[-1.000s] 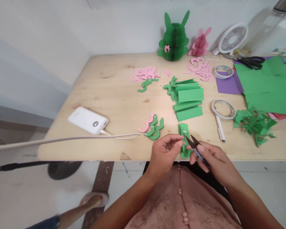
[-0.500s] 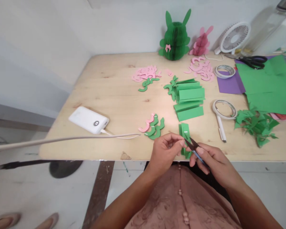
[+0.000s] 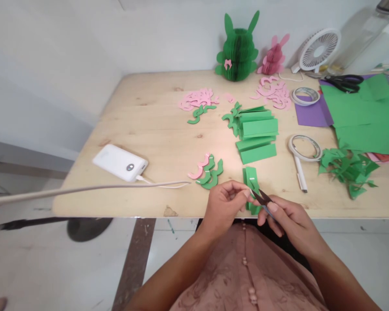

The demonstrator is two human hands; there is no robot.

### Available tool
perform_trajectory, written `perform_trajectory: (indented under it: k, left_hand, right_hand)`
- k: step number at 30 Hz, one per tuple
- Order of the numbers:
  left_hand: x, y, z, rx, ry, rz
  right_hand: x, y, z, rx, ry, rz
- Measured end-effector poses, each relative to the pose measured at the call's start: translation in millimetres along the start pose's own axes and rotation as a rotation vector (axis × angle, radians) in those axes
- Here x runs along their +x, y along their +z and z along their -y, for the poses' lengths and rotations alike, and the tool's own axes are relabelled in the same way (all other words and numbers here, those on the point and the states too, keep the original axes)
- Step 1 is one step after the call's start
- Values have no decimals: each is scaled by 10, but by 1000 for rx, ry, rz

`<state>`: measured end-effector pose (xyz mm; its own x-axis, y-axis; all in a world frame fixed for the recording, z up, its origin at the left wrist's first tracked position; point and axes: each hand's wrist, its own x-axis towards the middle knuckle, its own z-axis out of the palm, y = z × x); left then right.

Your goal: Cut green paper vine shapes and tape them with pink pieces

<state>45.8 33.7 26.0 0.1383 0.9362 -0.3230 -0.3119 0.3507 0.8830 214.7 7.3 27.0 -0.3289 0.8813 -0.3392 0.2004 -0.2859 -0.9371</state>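
Note:
My left hand (image 3: 225,207) is closed in a pinch near the table's front edge, its fingertips against something small and pale that I cannot make out. Small dark-bladed thread snips (image 3: 266,200) with a blue handle are gripped in my right hand (image 3: 291,218), blades parted and tips at the left fingertips. Beneath them lies a folded green paper strip (image 3: 250,176) with a small white piece on it; the hands partly cover it. To the left are curved green paper cutouts (image 3: 215,173) and a wavy pink cutout (image 3: 199,168).
Folded green papers (image 3: 261,128) lie ahead. A tape roll (image 3: 291,149), white pen (image 3: 300,175) and green scraps (image 3: 352,170) are right. A power bank (image 3: 119,162) sits left; its cable (image 3: 94,187) crosses the front. Paper rabbits (image 3: 240,54) and a fan (image 3: 320,51) stand behind.
My hands and the snips stay almost in place, with the blades still parted at the left fingertips. At the lower left, a person's feet have moved mostly out of view.

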Motion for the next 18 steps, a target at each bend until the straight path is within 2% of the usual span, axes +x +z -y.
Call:
perform_trajectory:
  k: [5, 9, 12, 18]
  left_hand:
    - [18, -15, 23, 17, -10, -24]
    - [17, -22, 43, 27, -16, -19]
    - [7, -19, 56, 29, -21, -19]
    - [-30, 1, 52, 47, -7, -3]
  right_hand:
    - [-34, -11, -3, -63, -51, -73]
    - [-23, -1, -26, -117, -78, -264]
    - [17, 23, -24, -70, -56, -373]
    - [98, 59, 44, -35, -33, -365]
